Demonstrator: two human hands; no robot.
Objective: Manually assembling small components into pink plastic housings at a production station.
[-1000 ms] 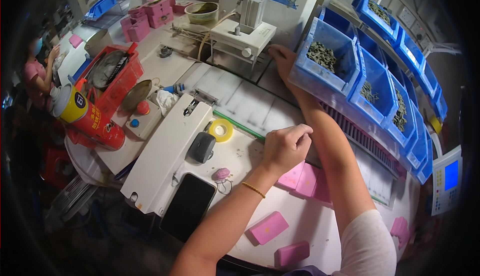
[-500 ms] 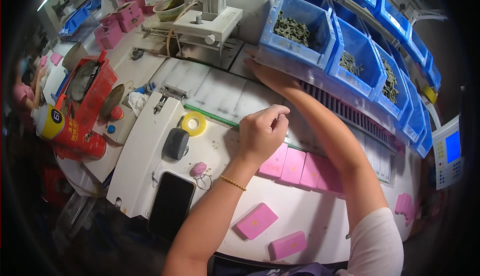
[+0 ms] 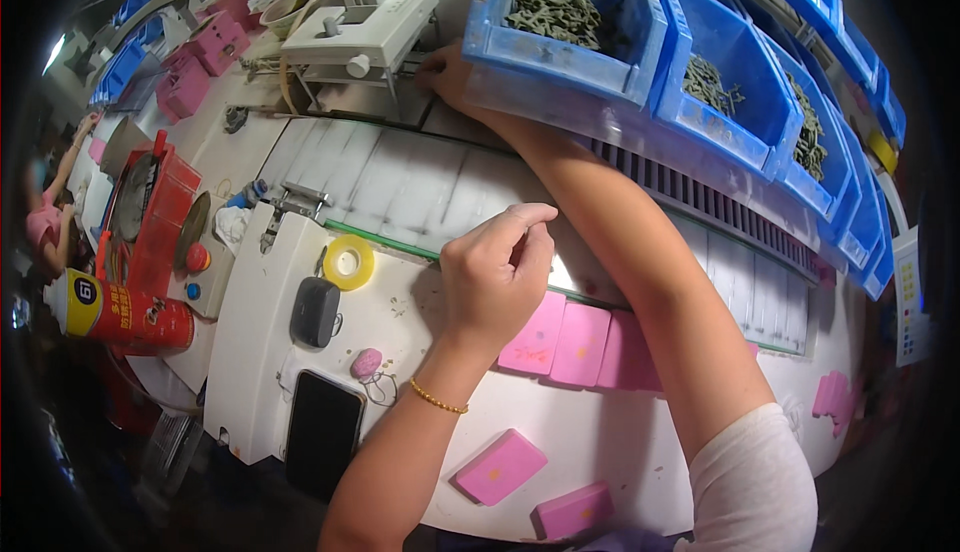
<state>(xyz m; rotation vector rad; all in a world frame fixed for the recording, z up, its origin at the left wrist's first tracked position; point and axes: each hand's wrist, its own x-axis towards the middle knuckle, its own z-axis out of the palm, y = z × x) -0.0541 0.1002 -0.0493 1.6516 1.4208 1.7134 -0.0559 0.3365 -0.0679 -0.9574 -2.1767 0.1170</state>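
Both forearms were bare from wrist to above the elbow. The left hand (image 3: 497,277) carried no ring or glove, and a thin gold bead bracelet (image 3: 437,398) circled its wrist. The right hand (image 3: 447,74) was also ungloved, and that arm ended at the shoulder in a short white sleeve (image 3: 752,482) of plain, slightly creased cloth without any visible print.
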